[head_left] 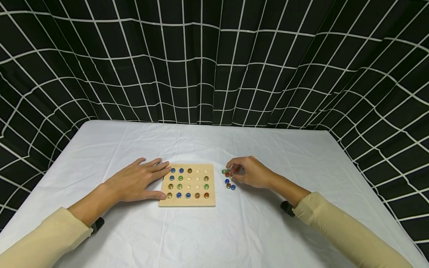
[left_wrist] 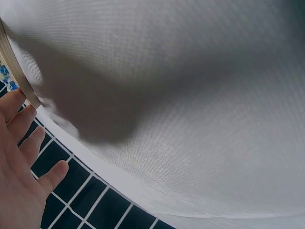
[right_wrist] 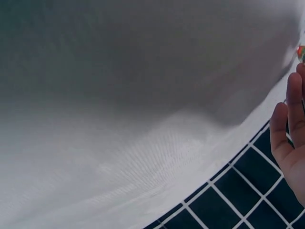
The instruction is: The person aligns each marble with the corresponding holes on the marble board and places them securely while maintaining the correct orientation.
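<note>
A pale wooden board (head_left: 193, 203) with rows of small hollows lies flat on the table. Many hollows hold glass marbles in blue, green, amber and reddish brown; several in the middle and upper right are bare. My left hand (head_left: 139, 181) rests at the board's left edge, fingers spread, with the thumb by the near corner. To the right of the board is a loose cluster of marbles, among them a green marble (head_left: 223, 171) and a blue marble (head_left: 233, 187). My right hand (head_left: 252, 172) reaches down over this cluster with bent fingers; whether it pinches a marble I cannot tell.
A white cloth (head_left: 285, 238) with light creases covers the table. Black curtains with a white grid (head_left: 214, 67) hang behind the table and on both sides.
</note>
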Available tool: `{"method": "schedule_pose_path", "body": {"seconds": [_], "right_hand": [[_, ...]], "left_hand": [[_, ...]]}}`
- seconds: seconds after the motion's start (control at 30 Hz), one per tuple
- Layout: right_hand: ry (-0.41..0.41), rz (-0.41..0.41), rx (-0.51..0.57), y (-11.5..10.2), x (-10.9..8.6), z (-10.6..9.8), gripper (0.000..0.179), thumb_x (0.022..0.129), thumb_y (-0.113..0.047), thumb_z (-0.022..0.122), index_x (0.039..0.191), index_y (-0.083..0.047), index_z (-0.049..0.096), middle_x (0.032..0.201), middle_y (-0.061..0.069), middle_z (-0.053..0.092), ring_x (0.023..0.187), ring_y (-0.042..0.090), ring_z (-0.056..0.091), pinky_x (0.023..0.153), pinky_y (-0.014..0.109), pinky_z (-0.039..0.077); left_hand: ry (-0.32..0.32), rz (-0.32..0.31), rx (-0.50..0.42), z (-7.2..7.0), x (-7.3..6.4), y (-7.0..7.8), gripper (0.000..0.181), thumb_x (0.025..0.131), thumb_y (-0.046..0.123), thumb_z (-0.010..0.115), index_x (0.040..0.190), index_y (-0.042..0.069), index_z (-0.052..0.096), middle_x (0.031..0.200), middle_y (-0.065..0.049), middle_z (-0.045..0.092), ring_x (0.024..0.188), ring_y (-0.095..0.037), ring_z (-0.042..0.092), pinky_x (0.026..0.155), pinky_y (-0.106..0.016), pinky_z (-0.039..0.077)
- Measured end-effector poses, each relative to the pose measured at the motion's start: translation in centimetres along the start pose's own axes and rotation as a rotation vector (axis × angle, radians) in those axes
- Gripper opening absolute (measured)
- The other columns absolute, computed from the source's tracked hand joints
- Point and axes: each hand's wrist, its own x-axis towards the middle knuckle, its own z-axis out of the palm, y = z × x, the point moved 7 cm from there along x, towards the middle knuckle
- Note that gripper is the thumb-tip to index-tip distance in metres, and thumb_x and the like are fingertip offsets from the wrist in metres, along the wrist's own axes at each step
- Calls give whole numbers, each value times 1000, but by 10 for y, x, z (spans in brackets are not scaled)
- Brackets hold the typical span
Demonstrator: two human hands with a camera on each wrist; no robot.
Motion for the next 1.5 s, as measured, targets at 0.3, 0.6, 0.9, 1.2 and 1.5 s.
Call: {"method": "schedule_pose_path", "body": {"seconds": [0.3, 0.6, 0.9, 1.2, 1.5], "right_hand": [[38, 7, 36, -2, 8, -4, 29, 85, 0, 75, 113, -1, 69, 90, -2, 72, 87, 15, 64, 81, 39, 54], [50, 13, 86, -10, 24, -2, 29, 87, 4, 71, 115, 2, 69, 91, 0, 71, 89, 14, 64, 86, 40, 54], [33, -9, 107, -19, 36, 10, 28, 87, 2, 72, 115, 0, 69, 95, 1, 72, 89, 13, 65, 85, 40, 53], [16, -33, 87, -30, 49, 20, 26, 88, 0, 73, 113, -3, 70, 95, 0, 72, 92, 13, 65, 89, 38, 53], [2, -53, 64, -38, 57, 26, 26, 87, 1, 73, 113, -2, 70, 96, 2, 74, 90, 13, 66, 88, 39, 53]], "left_hand": [[-11, -9, -13, -1, -1, 0, 92, 87, 80, 44, 152, 14, 44, 156, -5, 40, 145, -31, 33, 112, -63, 27], [-7, -4, -16, 0, -1, 0, 92, 87, 80, 44, 152, 14, 43, 157, -4, 40, 145, -31, 33, 112, -63, 27], [-2, -3, -15, 1, 0, -1, 91, 87, 79, 44, 152, 16, 43, 157, -3, 39, 145, -30, 33, 112, -63, 27], [0, -7, -20, 2, -1, -1, 90, 88, 79, 44, 153, 16, 43, 157, -2, 39, 146, -29, 33, 112, -62, 28], [3, -13, -25, 3, -2, -2, 91, 88, 79, 43, 154, 17, 41, 158, -2, 38, 146, -30, 33, 112, -62, 28]]}}
